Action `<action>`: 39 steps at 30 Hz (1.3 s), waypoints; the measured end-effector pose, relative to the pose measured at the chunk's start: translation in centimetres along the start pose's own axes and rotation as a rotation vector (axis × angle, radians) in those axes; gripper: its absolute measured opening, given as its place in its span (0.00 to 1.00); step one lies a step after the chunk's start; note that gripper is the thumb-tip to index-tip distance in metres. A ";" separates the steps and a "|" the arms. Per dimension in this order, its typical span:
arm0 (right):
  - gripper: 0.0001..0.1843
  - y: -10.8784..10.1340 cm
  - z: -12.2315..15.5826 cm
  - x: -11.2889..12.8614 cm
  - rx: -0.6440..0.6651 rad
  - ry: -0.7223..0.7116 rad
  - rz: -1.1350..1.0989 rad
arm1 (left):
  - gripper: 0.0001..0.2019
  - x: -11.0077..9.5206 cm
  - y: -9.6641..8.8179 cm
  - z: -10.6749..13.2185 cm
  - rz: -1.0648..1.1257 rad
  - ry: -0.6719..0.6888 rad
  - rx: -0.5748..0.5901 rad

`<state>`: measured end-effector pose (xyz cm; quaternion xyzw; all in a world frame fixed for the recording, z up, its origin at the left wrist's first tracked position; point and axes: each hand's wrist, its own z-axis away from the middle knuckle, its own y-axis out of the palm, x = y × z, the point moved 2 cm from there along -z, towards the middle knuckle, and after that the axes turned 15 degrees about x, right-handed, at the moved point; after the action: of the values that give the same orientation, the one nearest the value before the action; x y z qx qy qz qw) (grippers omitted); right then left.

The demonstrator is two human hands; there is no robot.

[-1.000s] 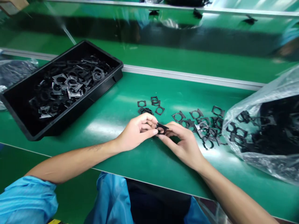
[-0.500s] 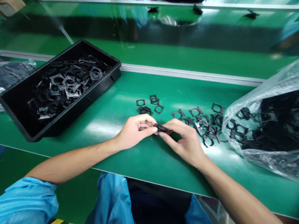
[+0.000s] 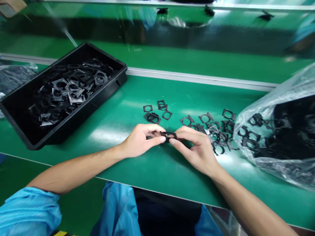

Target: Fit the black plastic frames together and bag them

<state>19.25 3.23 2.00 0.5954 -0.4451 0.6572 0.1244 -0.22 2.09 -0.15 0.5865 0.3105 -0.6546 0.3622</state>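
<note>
Between my two hands is a small black plastic frame (image 3: 168,133) with a round opening, held just above the green table. My left hand (image 3: 141,140) pinches its left end between thumb and fingers. The right end is pinched by my right hand (image 3: 197,147), thumb on the near side. Beyond my hands lies a small group of similar black frames (image 3: 152,117), some overlapping. A looser heap of black frames (image 3: 219,134) spreads to the right of my right hand.
A black bin (image 3: 98,100) full of such frames stands at the left. On the right, an open clear plastic bag (image 3: 261,101) holds more black parts. Another bag (image 3: 17,77) sits at the far left. A metal rail (image 3: 197,78) crosses behind the green tabletop (image 3: 137,177).
The black frame has turned in my fingers, so its opening now faces me more. Both hands stay in nearly the same place.
</note>
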 end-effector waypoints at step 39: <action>0.14 0.0 0.1 -0.3 0.020 0.110 -0.420 | 0.13 -0.2 -0.2 -0.1 0.206 -0.037 0.121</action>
<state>19.42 3.30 1.72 0.6393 -0.2972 0.6530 0.2766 -0.37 2.30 0.04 0.6238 0.2017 -0.6421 0.3973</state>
